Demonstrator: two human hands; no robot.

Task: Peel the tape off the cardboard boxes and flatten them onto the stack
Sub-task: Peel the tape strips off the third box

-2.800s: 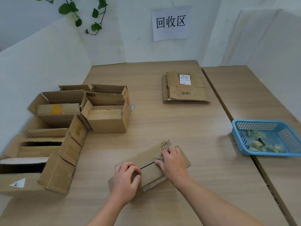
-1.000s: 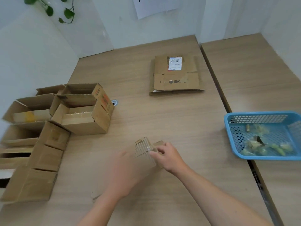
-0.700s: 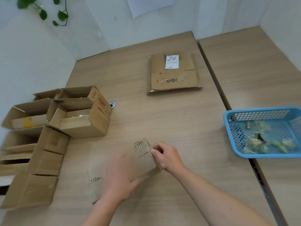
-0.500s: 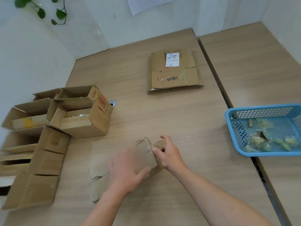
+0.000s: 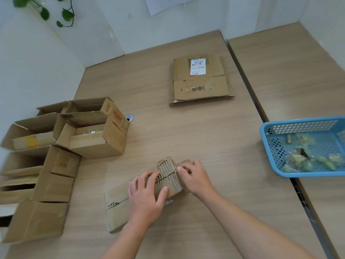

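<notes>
While the small box (image 5: 115, 210) lies on its side at the lower centre of the frame, the step in hand looks like the tape peel and not yet the flattening. The left hand (image 5: 147, 197) lies across the middle of the box, its fingers spread and fairly straight, pressing the box down onto the table (image 5: 205, 139). The right hand (image 5: 196, 177) works at the box's right end, its fingers curled and their fingertips (image 5: 179, 169) drawn together at the seam. They seem to pinch a tape end there, though clear tape cannot be told from a cardboard lip at this size.

The next move probably calls for a steady pull along the seam, low and close to the surface, with the left hand pinning the box so it does not lift or slide.

The box is long, plain brown and worn. A dark slit runs along its length. Near the right hand a patch of its outer paper (image 5: 168, 169) is torn off, baring pale corrugated ribs, so the surface will likely tear again under a hard tug.

Flattened boxes make the stack (image 5: 199, 85) at upper centre, well apart from the hands, and a blue basket (image 5: 298, 126) of crumpled scraps sits at the right edge
</notes>
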